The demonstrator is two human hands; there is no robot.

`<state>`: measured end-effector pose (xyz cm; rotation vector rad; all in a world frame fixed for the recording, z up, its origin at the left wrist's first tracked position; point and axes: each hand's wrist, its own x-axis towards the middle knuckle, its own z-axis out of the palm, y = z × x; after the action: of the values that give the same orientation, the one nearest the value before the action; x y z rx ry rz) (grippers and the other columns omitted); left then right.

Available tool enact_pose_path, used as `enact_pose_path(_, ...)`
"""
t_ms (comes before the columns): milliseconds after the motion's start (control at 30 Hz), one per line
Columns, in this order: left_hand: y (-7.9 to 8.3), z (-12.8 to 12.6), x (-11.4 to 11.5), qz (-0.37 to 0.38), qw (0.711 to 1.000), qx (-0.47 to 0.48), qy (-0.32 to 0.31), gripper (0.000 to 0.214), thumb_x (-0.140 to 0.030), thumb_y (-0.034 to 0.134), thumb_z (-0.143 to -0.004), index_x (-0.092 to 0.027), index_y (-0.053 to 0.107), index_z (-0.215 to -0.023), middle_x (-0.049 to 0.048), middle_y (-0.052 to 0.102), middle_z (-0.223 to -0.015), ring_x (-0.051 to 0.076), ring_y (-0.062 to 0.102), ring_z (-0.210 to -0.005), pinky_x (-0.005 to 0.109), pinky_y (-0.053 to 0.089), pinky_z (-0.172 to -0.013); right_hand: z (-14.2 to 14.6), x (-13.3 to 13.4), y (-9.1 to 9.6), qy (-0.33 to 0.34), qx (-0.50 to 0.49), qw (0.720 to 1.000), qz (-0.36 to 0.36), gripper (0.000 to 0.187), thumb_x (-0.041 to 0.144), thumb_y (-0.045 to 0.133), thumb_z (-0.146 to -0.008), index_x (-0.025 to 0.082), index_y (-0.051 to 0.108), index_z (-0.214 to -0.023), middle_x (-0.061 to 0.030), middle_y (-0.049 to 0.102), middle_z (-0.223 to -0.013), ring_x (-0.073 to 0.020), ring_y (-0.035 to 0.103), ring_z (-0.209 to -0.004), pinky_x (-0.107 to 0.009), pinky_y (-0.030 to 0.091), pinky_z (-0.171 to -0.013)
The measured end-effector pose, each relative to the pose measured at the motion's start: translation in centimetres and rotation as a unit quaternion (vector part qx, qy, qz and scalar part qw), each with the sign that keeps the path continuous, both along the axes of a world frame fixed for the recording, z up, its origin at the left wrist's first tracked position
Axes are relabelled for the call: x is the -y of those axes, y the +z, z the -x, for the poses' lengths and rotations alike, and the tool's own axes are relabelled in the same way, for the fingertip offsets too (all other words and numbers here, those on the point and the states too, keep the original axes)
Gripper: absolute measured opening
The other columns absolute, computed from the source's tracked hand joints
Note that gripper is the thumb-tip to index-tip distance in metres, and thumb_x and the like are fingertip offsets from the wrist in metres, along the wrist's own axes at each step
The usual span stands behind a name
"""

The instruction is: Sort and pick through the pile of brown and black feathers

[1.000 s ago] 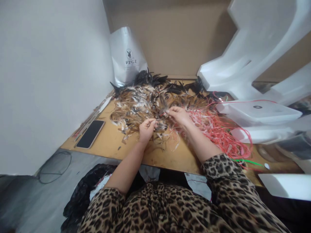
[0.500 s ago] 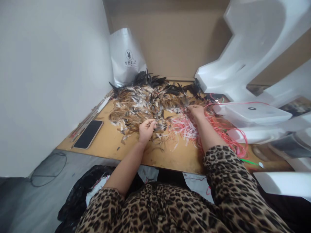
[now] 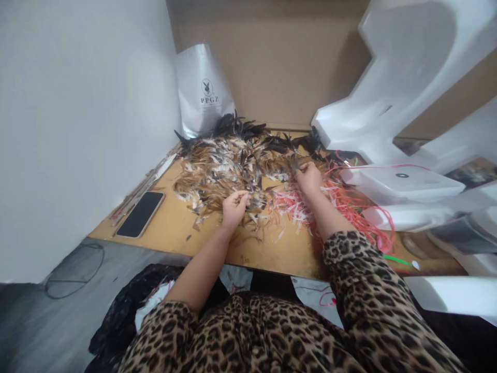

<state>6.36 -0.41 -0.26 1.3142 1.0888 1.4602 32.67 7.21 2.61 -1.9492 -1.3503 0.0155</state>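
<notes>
Brown, white and black feathers [image 3: 212,173] are spread in a loose heap over the table. At the near edge of this heap my left hand [image 3: 234,208] is closed in a pinch; what sits between its fingertips is too small to make out. My right hand [image 3: 309,180], farther back and to the right, pinches a dark feather [image 3: 293,165] that looks blurred. Below and beside that hand lies a tangle of pink and white strips [image 3: 295,206], with red strands [image 3: 349,210] running on to the right.
A phone [image 3: 140,214] lies on the left of the brown table [image 3: 272,256]. Behind the feathers stands a silvery-white bag [image 3: 202,77]. White moulded shapes [image 3: 388,77] and a white box [image 3: 407,178] crowd the right. A black plastic bag [image 3: 116,316] rests on the floor.
My right hand has shifted slightly left and up, and a dark feather now shows at its fingertips. My left hand has stayed in place, still pinched.
</notes>
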Motion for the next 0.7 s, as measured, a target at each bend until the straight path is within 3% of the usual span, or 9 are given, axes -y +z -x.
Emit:
enact_pose_path(167,-0.1,0.0,0.0,-0.007,1.000,-0.007,-0.002,0.028,-0.035,0.059,-0.074,-0.014,0.063,-0.091,0.0054,0.067,-0.078,0.010,0.060,-0.058,0.023,0.048,-0.057,1.8,1.3,0.7,0.091,0.159,0.983,-0.018,0.030,0.027,0.045,-0.078,0.014,0.058,-0.101,-0.0167,0.055,-0.106,-0.0282,0.048,-0.098,-0.040,0.038,-0.083)
enact_pose_path(367,-0.2,0.0,-0.1,-0.011,1.000,-0.010,0.002,0.027,-0.035,0.059,-0.074,-0.014,0.063,-0.090,0.0056,0.068,-0.078,0.011,0.060,-0.058,0.023,0.047,-0.057,3.2,0.4,0.0,0.101,0.257,0.961,0.030,0.054,0.045,0.043,-0.081,0.014,0.044,-0.126,-0.0176,0.031,-0.140,-0.0349,0.024,-0.125,-0.053,0.024,-0.097)
enact_pose_path(533,-0.2,0.0,-0.1,-0.011,1.000,-0.010,0.000,0.026,-0.035,0.059,-0.074,-0.014,0.063,-0.090,0.0057,0.068,-0.078,0.011,0.060,-0.058,0.023,0.047,-0.057,3.3,-1.5,-0.8,0.124,0.249,0.945,0.170,0.077,0.064,0.024,-0.080,0.017,0.020,-0.141,-0.0155,0.008,-0.149,-0.0346,0.006,-0.135,-0.060,0.016,-0.100)
enact_pose_path(700,-0.2,-0.1,0.0,-0.010,1.000,-0.012,-0.002,0.025,-0.034,0.058,-0.075,-0.014,0.062,-0.088,0.0050,0.067,-0.077,0.010,0.059,-0.058,0.022,0.047,-0.058,2.8,-3.5,-1.1,0.140,0.213,0.924,0.287,0.084,0.071,0.018,-0.076,0.021,0.011,-0.143,-0.0133,0.003,-0.151,-0.0331,0.002,-0.137,-0.062,0.011,-0.102)
